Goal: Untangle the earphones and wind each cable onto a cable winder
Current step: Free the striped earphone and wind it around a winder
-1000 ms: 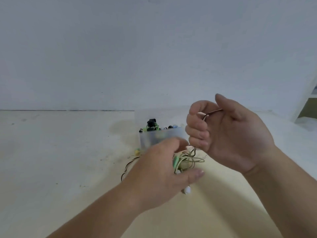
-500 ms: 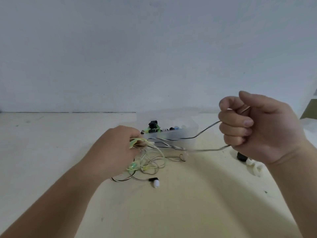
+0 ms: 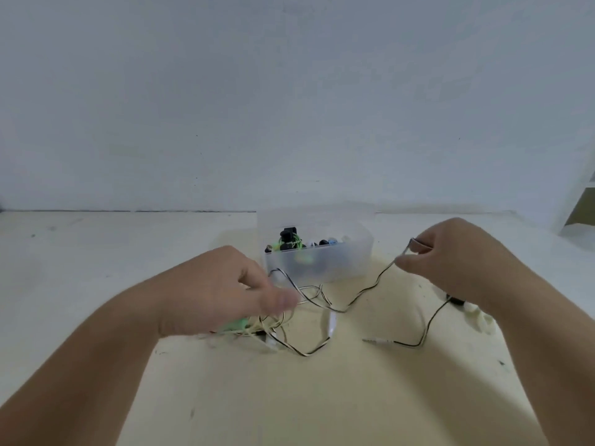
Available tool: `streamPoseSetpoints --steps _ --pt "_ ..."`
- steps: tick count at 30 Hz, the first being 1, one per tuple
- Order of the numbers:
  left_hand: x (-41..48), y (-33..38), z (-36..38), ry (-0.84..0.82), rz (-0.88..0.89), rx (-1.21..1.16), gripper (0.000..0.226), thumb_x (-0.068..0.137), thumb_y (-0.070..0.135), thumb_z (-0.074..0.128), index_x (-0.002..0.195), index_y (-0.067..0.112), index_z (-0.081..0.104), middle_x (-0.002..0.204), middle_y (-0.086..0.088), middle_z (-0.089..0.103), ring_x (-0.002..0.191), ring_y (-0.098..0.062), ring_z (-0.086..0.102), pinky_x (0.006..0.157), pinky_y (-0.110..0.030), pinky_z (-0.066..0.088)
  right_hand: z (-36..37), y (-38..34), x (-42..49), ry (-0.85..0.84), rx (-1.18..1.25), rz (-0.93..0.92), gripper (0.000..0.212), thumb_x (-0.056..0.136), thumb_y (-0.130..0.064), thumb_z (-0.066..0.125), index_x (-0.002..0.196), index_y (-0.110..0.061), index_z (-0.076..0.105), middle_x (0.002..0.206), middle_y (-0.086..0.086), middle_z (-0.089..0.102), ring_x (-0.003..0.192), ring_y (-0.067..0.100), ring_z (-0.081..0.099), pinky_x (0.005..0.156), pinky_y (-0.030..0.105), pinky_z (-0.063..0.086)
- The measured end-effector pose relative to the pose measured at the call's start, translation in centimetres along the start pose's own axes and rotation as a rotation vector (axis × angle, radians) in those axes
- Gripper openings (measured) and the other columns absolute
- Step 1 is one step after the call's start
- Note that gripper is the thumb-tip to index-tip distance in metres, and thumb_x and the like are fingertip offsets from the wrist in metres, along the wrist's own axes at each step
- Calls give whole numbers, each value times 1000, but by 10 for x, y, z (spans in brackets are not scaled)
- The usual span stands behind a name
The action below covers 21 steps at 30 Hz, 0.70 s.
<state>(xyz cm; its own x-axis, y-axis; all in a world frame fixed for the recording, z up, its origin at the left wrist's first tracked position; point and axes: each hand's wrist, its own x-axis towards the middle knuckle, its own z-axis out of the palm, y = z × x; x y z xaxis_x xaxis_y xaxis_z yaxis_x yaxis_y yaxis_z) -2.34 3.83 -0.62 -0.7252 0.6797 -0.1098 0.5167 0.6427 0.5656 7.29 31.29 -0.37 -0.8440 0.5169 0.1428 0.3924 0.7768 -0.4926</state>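
Fingers (image 3: pixel 408 261) of the right hand (image 3: pixel 460 265) are pressed together, thumb against forefinger, pinching a thin black-and-white cable (image 3: pixel 357 295). From that pinch the cable sags down and across toward the left hand (image 3: pixel 219 291), touching the worktop (image 3: pixel 322 397) about midway between the two hands.

The left hand is smeared by motion. Its thumb (image 3: pixel 277 300) points toward the right hand, and its fingers curl down out of sight, so I cannot tell whether they clamp anything or only rest. Directly beneath them lies the tangle of earphones (image 3: pixel 267 326), pale cream and green strands looped over one another. Most of it is covered by the palm, and I cannot follow any one strand through it. A longer loop spills out on the side toward the right hand, carrying a small white inline piece (image 3: pixel 331 323).

Below the right fingers, nearer the person, a silver jack plug (image 3: pixel 378 341) lies flat. Its dark lead curves up and vanishes behind the right wrist. Tucked behind that same wrist are a white lump (image 3: pixel 479 320) and something small and black (image 3: pixel 457 300), both cut off by the arm and too hidden to identify.

Beyond and between the two sets of fingers stands a clear plastic box (image 3: pixel 338 265). Black, green and bluish bits show over its rim, and the frosted wall blurs the rest.
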Motion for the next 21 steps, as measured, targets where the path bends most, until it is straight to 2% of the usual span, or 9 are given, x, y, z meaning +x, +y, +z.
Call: streamPoseSetpoints --steps 3,5,7,9,12,14,17,19,21 --pt "8 0 3 254 -10 -137 74 73 90 38 69 27 77 84 -2 76 88 -13 71 86 -26 46 10 -17 -7 107 26 -102 9 85 -28 66 75 -27 65 80 -9 69 65 11 61 56 24 41" --pt "13 -3 7 460 -36 -67 46 87 61 62 64 23 71 55 8 65 55 -8 61 59 -21 41 23 -24 -10 148 6 -168 4 85 -29 67 84 -31 63 100 -9 64 91 15 61 73 28 44" --pt "18 -7 11 555 -19 4 16 82 34 78 71 28 68 62 12 63 55 -3 57 57 -22 42 34 -28 -13 167 -6 -214 13 84 -27 68 88 -32 57 103 -10 54 100 15 55 79 30 42" --pt "20 -7 18 507 42 21 17 81 24 79 87 38 70 80 12 61 68 -4 57 64 -22 44 41 -33 -17 214 20 -266 18 84 -24 68 90 -30 53 102 -11 50 100 15 49 80 30 40" --pt "24 -4 32 378 104 93 33 90 22 70 112 45 66 85 11 50 71 -5 49 71 -22 41 47 -41 -24 199 93 -358 13 85 -23 67 85 -30 56 91 -14 54 87 8 51 73 22 40" --pt "26 0 39 369 103 190 26 94 23 64 108 45 65 84 11 47 74 -6 48 73 -26 41 54 -46 -29 -19 230 -358 7 87 -27 67 90 -31 63 86 -16 61 68 0 56 64 16 40" --pt "28 5 43 467 140 190 11 93 27 63 88 37 63 86 11 47 80 -11 51 74 -30 44 69 -48 -33 -307 266 -414 26 89 -34 66 115 -31 64 105 -15 67 62 -6 56 77 26 51" --pt "27 11 44 540 208 131 4 91 31 65 89 34 65 88 11 46 85 -8 48 75 -27 42 71 -52 -36 -330 331 -451 15 91 -30 64 105 -25 67 87 -11 68 61 -3 59 76 30 52" --pt "25 14 44 617 249 136 4 90 33 64 87 30 65 90 12 45 91 -8 43 76 -22 36 63 -51 -33 -255 501 -395 17 94 -29 64 84 -15 67 63 -4 59 51 5 60 61 29 49"
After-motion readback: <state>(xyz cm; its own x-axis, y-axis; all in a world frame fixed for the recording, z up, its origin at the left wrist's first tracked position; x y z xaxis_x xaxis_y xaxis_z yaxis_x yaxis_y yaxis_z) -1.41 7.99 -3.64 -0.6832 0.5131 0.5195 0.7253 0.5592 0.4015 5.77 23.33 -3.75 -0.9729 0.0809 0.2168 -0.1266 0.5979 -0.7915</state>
